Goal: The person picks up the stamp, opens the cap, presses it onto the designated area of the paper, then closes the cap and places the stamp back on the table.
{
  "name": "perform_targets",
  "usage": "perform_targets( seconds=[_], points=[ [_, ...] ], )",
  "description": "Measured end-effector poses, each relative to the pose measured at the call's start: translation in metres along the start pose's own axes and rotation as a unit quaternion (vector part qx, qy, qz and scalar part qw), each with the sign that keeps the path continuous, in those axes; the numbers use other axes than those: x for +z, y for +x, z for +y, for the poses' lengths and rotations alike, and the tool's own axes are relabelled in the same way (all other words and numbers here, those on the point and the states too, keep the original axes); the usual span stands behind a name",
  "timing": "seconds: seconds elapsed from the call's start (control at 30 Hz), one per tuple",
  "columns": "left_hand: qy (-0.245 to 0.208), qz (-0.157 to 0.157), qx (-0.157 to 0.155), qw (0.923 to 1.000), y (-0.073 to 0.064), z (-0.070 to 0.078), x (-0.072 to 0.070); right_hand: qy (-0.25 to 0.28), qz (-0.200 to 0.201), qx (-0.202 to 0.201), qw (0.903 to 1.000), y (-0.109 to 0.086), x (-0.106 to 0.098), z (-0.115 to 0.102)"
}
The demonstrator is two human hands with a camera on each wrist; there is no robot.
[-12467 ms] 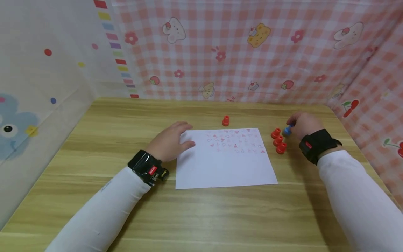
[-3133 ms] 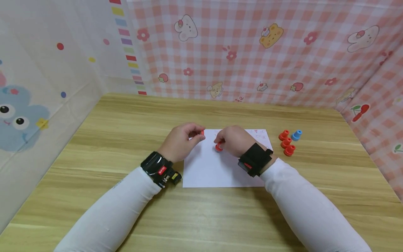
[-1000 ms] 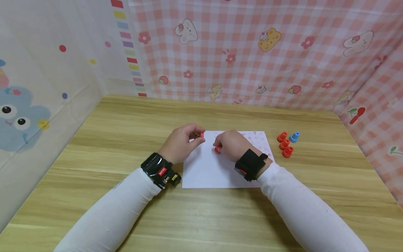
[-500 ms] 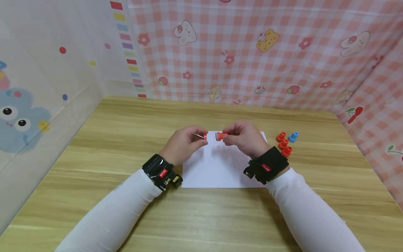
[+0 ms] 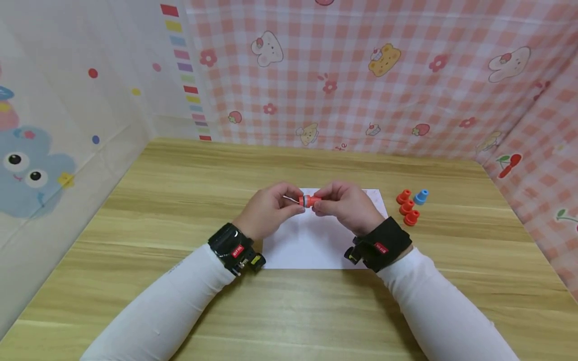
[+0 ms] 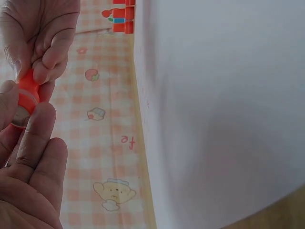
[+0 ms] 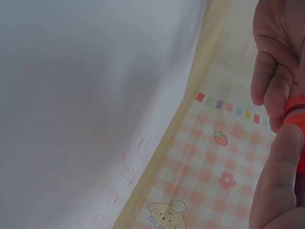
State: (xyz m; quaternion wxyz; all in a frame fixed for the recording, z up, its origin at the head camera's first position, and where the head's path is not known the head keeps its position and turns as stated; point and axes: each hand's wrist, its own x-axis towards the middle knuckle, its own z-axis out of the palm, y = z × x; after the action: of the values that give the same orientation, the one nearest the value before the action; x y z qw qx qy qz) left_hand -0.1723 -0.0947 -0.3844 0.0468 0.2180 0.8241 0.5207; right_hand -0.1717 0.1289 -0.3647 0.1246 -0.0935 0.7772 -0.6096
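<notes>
Above the paper's far part, my left hand (image 5: pixel 266 211) pinches a small red cap (image 5: pixel 301 201) between thumb and fingertips. My right hand (image 5: pixel 354 208) pinches the handle of a red toy stamp (image 5: pixel 312 201) lying sideways, its wide end against the cap. A pale band and a dark line show where the two meet; whether the cap is fully on, I cannot tell. Fingers partly cover the stamp (image 6: pixel 28 85) in the left wrist view and the cap (image 7: pixel 294 102) in the right wrist view. White paper (image 5: pixel 311 250) lies below, with red printed marks (image 7: pixel 126 160) on it.
Three red stamps (image 5: pixel 406 207) and one blue stamp (image 5: pixel 421 197) stand upright on the wooden table (image 5: pixel 289 311), right of the paper. A pink checked cloth (image 5: pixel 289 80) hangs behind the table. Cloth also hangs along both sides.
My right hand has lifted the red stamp off the paper, turned it sideways and brought it left against the cap. Earlier, a lone red stamp stood behind the paper and my left hand was empty.
</notes>
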Motion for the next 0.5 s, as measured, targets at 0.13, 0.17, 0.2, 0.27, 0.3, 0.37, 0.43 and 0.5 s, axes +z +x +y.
perform_targets(
  seconds=[0.13,0.17,0.2,0.27,0.3,0.37,0.43,0.5],
  points=[
    [0.010,-0.002,-0.011,0.9999,-0.0005,0.0005,0.0008,-0.009,-0.005,0.003,0.9999,-0.0006,0.0025,-0.0005],
    [0.012,-0.002,-0.012,0.9999,-0.0006,0.0007,0.0009,-0.013,-0.006,0.005,0.9999,-0.0007,0.0028,-0.0006],
    [0.015,-0.002,-0.012,0.9998,-0.0007,0.0011,0.0010,-0.016,-0.006,0.007,0.9998,-0.0008,0.0031,-0.0008],
    [0.023,-0.001,-0.009,0.9997,-0.0009,0.0015,0.0011,-0.020,-0.007,0.012,0.9997,-0.0010,0.0034,-0.0007],
    [0.026,0.000,-0.005,0.9996,-0.0010,0.0018,0.0012,-0.021,-0.006,0.015,0.9996,-0.0011,0.0036,-0.0009],
    [0.033,0.001,0.003,0.9994,-0.0010,0.0020,0.0013,-0.027,-0.004,0.020,0.9994,-0.0013,0.0040,-0.0011],
    [0.042,0.003,0.014,0.9990,-0.0012,0.0019,0.0014,-0.035,-0.003,0.023,0.9991,-0.0017,0.0048,-0.0015],
    [0.049,0.006,0.023,0.9985,-0.0014,0.0017,0.0016,-0.046,0.001,0.022,0.9987,-0.0023,0.0060,-0.0026]
  ],
)
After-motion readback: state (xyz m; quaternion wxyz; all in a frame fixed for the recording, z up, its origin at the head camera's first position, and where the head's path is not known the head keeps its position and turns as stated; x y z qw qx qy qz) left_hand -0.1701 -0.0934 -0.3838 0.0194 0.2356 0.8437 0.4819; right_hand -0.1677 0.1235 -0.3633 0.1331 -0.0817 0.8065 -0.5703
